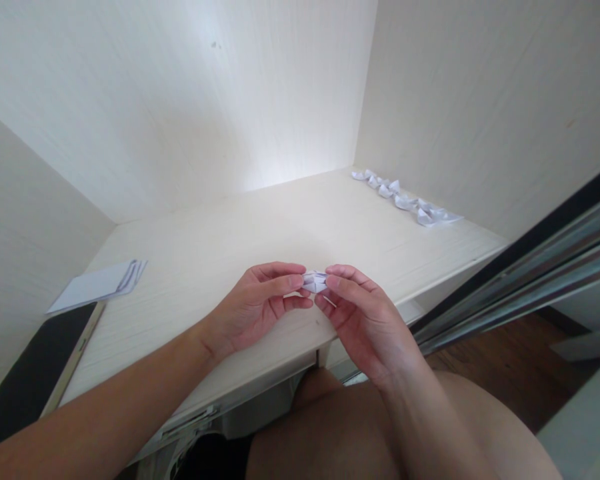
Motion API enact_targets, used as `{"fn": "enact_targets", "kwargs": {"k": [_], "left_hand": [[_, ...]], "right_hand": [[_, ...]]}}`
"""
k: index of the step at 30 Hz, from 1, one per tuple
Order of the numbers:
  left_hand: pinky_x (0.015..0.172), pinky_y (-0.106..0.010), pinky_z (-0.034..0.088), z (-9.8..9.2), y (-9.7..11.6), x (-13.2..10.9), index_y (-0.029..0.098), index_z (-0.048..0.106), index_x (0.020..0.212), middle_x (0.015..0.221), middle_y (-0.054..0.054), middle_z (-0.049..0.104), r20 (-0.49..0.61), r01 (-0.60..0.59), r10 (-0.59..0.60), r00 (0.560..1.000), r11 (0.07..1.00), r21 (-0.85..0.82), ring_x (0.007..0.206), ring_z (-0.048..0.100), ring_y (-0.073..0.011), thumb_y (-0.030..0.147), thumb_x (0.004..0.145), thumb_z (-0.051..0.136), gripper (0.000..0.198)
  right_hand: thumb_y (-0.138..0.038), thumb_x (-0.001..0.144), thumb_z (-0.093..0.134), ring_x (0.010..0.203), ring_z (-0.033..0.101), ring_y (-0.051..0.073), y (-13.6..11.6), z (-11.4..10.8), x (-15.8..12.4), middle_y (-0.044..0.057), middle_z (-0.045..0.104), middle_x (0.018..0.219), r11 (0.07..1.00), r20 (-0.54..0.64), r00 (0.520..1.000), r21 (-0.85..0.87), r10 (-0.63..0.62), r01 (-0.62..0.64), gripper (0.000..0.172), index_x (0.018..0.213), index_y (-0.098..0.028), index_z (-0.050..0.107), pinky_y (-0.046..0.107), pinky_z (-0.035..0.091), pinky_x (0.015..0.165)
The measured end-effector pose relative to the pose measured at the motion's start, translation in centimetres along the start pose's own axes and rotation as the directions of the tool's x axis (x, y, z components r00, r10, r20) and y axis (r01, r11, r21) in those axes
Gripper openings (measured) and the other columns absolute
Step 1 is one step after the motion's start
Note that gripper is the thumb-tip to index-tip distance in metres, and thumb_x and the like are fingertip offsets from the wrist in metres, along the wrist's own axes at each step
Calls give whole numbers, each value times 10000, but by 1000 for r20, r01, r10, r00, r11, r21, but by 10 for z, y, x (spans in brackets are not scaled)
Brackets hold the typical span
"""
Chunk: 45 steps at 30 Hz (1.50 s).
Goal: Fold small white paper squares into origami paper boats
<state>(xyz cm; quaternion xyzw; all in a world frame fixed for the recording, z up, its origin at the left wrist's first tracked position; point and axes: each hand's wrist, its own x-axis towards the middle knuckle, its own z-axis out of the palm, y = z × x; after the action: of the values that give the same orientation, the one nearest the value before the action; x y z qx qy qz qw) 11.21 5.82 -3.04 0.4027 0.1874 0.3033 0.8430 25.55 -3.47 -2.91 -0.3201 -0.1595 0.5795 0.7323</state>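
Observation:
Between my two hands is a small folded white paper piece, shaped like a little paper boat, held just above the front part of the desk. My left hand pinches its left end between thumb and fingers. At the other end, my right hand pinches it in the same way. The fingertips cover both ends, so only the creased middle shows. Several folded white paper boats stand in a row along the right wall of the desk.
A stack of white paper sheets lies at the desk's left side. Nearer me is a dark flat device with a pale edge. White panels enclose the desk at the back and sides. A dark-edged metal frame runs along the right.

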Motion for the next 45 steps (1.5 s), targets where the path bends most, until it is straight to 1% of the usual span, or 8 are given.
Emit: {"fn": "enact_targets", "kwargs": {"k": [10, 18, 23, 27, 31, 37, 40, 45], "left_hand": [[674, -199, 641, -1, 0, 0, 147, 842, 849, 812, -64, 821, 15, 9, -9, 1000, 1000, 27, 682, 756, -131, 125, 746, 896, 119], [669, -196, 634, -1, 0, -2, 156, 835, 863, 815, -54, 819, 28, -10, 9, 1000, 999, 51, 715, 754, -130, 119, 741, 898, 142], [660, -209, 623, 2, 1, -4, 155, 831, 869, 817, -58, 810, 33, -29, 26, 999, 994, 110, 721, 739, -136, 146, 717, 919, 175], [642, -215, 605, 1, 1, -4, 163, 831, 862, 790, -54, 798, 15, -30, 28, 999, 985, 170, 700, 722, -138, 196, 685, 947, 214], [658, -225, 593, -2, 0, -4, 172, 832, 887, 808, -54, 796, 27, -27, 21, 999, 975, 220, 712, 716, -138, 196, 718, 923, 194], [663, -222, 561, -3, 0, -6, 167, 829, 937, 803, -57, 786, 57, -9, -9, 998, 951, 308, 676, 700, -126, 192, 755, 894, 196], [647, -218, 543, 0, 0, -6, 155, 825, 898, 771, -55, 776, 27, 5, -16, 1000, 936, 353, 652, 686, -122, 194, 734, 904, 185], [656, -222, 537, 0, 0, -5, 160, 816, 900, 759, -52, 772, 22, -5, -4, 1000, 917, 400, 655, 689, -127, 201, 751, 894, 173]], "right_hand": [[-222, 612, 971, 749, 688, 104, -4, -2, -2, -5, 758, 789, 998, -10, 1000, -58, 25, -25, 239, 769, -195, 793, 196, 562, 696], [-215, 616, 969, 722, 688, 101, -8, -4, -3, -4, 764, 772, 993, 23, 999, -105, 48, -45, 249, 787, -192, 790, 200, 566, 684], [-232, 610, 975, 709, 692, 110, -12, -6, -5, -3, 763, 796, 981, 21, 998, -189, 59, -54, 279, 824, -194, 799, 230, 564, 696], [-277, 597, 985, 681, 676, 114, -16, -7, -7, 1, 764, 782, 955, 14, 998, -292, 67, -60, 316, 848, -199, 810, 255, 542, 698], [-308, 610, 977, 665, 656, 117, -18, -8, -8, 11, 776, 758, 929, 29, 997, -366, 71, -56, 295, 840, -202, 824, 271, 518, 701], [-371, 747, 891, 783, 708, 175, -20, -14, -8, 37, 796, 786, 853, 129, 984, -521, 122, -37, 216, 892, -218, 848, 319, 526, 776], [-399, 763, 876, 759, 701, 168, -21, -14, -9, 36, 787, 755, 816, 132, 986, -578, 105, -10, 208, 844, -212, 835, 307, 525, 753], [-406, 741, 884, 706, 686, 164, -21, -10, -9, 26, 765, 710, 801, 128, 989, -598, 71, 20, 215, 753, -211, 793, 294, 533, 691]]}}
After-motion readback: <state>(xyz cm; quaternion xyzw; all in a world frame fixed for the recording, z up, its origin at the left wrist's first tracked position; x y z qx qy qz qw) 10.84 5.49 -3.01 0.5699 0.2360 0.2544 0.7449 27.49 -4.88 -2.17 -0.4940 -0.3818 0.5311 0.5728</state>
